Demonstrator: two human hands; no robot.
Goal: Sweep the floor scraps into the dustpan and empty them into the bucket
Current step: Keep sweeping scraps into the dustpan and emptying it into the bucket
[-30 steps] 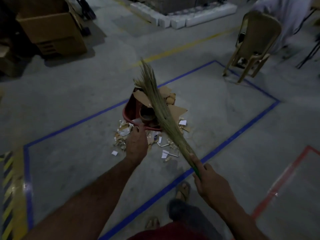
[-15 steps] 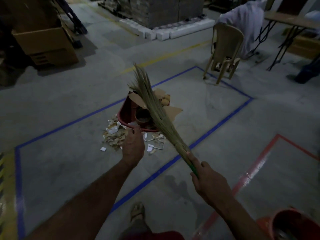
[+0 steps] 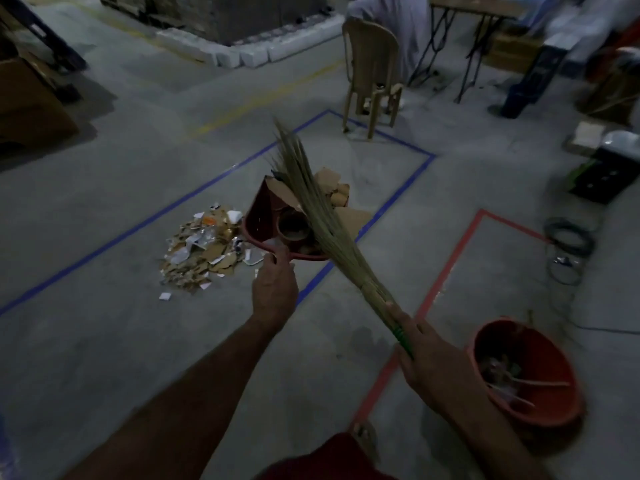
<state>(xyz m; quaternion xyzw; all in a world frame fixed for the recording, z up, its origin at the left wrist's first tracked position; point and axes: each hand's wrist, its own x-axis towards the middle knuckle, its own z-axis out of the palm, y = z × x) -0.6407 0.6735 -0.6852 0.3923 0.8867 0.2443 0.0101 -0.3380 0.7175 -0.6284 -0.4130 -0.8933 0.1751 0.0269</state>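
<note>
1. While the left hand [image 3: 275, 289] grips the near rim of the red dustpan [image 3: 261, 211], fingers curled over its edge, the pan is held off the floor and tilted, loaded with cardboard pieces [image 3: 325, 181] and a round brown cup-like item [image 3: 293, 227].
2. Right hand [image 3: 427, 355] is clamped round the green-wrapped handle end of a grass broom [image 3: 318, 216]; bristles run up and away to the far left, lying across the dustpan's load.
3. Scrap pile [image 3: 201, 252] of torn cardboard and white paper bits sits on the concrete floor [image 3: 104, 341], just left of the dustpan, inside the blue tape rectangle [image 3: 138, 226]. One white scrap [image 3: 165, 296] lies apart on the near side of the pile.
4. Orange-red bucket [image 3: 526, 372] stands near right, beside the right forearm, within a red tape outline [image 3: 446, 268]. It holds some scraps, among them pale strips; the rest is too dim to make out.
5. Far side: tan plastic chair [image 3: 372, 74] at the far corner of the blue rectangle, folding table legs [image 3: 467, 53] beyond it to the right, white blocks [image 3: 249, 53] along a stacked pallet.
6. Far left: brown cardboard box [image 3: 31, 105], partly cut off by the frame.
7. Right edge: coiled cable [image 3: 568, 237] on the floor, and a dark box-shaped unit [image 3: 606, 174].
8. Near edge: dark red clothing [image 3: 325, 459] of the person.
</note>
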